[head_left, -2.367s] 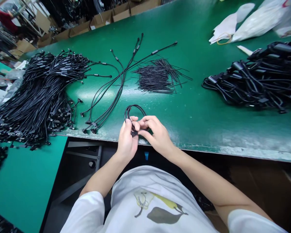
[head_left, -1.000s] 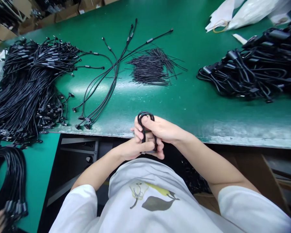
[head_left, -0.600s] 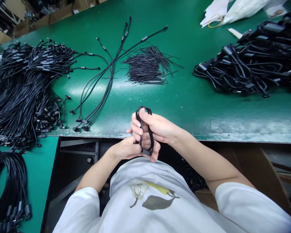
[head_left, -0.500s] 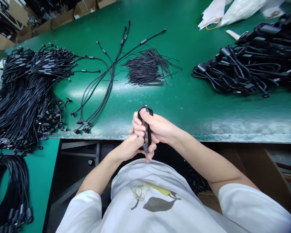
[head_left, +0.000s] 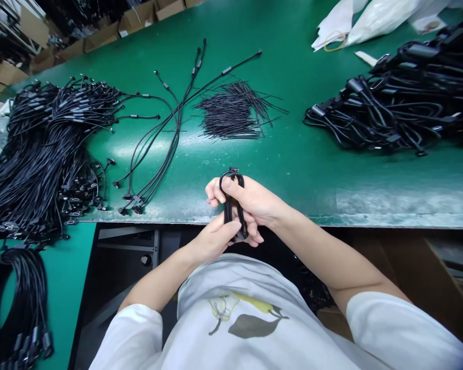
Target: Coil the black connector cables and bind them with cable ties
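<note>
Both hands grip the coiled cable (head_left: 228,209), the right hand (head_left: 256,199) pinching its upper end and the left hand (head_left: 216,237) its lower; the loops are best kept pressed flat and even, without kinking. The coil sits over the front edge of the tabletop (head_left: 293,180), with bare green surface ahead-right, between the thin ties (head_left: 231,115) and cable heap (head_left: 393,108).

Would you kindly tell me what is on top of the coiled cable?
Across the coiled cable lie the thumbs of the right hand, higher up, and left hand, lower down; what they cover is hidden.
</note>
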